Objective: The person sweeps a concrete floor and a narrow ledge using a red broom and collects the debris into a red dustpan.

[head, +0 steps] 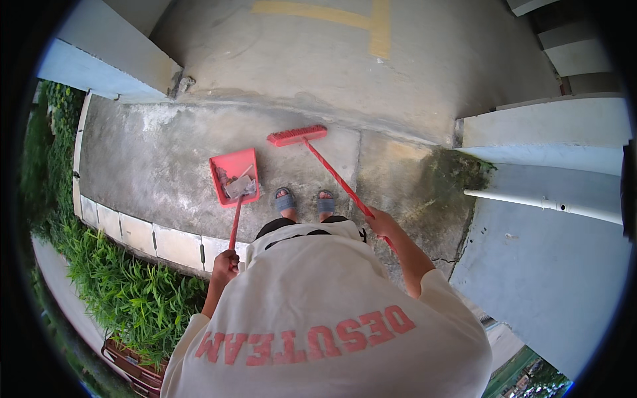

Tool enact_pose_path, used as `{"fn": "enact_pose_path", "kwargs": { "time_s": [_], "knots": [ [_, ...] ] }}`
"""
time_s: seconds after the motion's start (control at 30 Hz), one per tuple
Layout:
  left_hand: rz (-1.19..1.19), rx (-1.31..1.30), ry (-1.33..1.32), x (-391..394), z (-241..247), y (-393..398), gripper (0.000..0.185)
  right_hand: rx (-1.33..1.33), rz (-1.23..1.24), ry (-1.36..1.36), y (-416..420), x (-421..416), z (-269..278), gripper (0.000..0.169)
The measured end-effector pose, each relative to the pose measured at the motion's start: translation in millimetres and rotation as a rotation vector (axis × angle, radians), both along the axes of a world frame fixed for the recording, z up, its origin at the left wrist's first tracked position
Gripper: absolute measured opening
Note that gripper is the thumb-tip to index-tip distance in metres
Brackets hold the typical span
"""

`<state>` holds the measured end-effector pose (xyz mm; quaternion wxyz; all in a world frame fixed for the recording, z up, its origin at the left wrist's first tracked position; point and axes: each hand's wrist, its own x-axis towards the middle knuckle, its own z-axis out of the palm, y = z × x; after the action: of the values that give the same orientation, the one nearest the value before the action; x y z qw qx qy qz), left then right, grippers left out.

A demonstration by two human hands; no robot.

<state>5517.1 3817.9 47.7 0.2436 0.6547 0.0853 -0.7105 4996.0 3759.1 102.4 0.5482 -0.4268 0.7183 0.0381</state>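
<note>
My left hand [227, 264] is closed around the upper end of the red handle of a long-handled dustpan [234, 161]. The red pan rests on the concrete left of my feet, with litter [240, 186] in it, including a flat greyish piece and crumpled scraps. In my right hand [381, 222] is the red shaft of a push broom [297, 135]. The broom's head, with red bristles on its far side, lies on the floor ahead of my feet, to the right of the dustpan and apart from it.
A low tiled kerb [139, 235] with green plants [134, 283] beyond it runs along the left. A shallow ledge crosses the concrete ahead. Wall corners stand at the upper left and right, and a white pipe [522, 200] runs along the right wall.
</note>
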Motion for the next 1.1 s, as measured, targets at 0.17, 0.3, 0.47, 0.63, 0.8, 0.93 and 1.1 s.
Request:
{"fn": "enact_pose_path", "kwargs": {
  "time_s": [0.17,0.3,0.47,0.63,0.8,0.93,1.1],
  "knots": [
    [-0.022,0.006,-0.038,-3.0,7.1,-2.5,0.015,-0.08,0.024,-0.01,-25.2,17.6,-29.0,0.038],
    [-0.016,0.024,0.023,6.5,3.7,-1.8,0.014,0.033,-0.011,-0.136,-38.0,31.1,-45.8,0.043],
    [0.018,0.018,0.064,4.6,15.3,0.3,0.011,0.085,-0.075,-0.135,-5.8,17.1,-9.4,0.044],
    [0.022,0.029,0.007,1.1,13.1,-4.3,0.009,-0.016,-0.123,-0.064,8.9,7.9,3.1,0.041],
    [-0.004,0.034,-0.009,7.2,8.4,-17.0,0.011,-0.025,-0.176,-0.123,1.4,16.2,-37.3,0.042],
    [-0.014,0.032,0.015,13.3,9.4,-19.5,0.012,0.009,-0.173,-0.227,3.8,21.3,-46.3,0.04],
    [0.014,0.028,0.04,10.6,5.8,-11.0,0.011,-0.122,-0.108,-0.166,0.9,30.2,-30.8,0.036]
  ]
}}
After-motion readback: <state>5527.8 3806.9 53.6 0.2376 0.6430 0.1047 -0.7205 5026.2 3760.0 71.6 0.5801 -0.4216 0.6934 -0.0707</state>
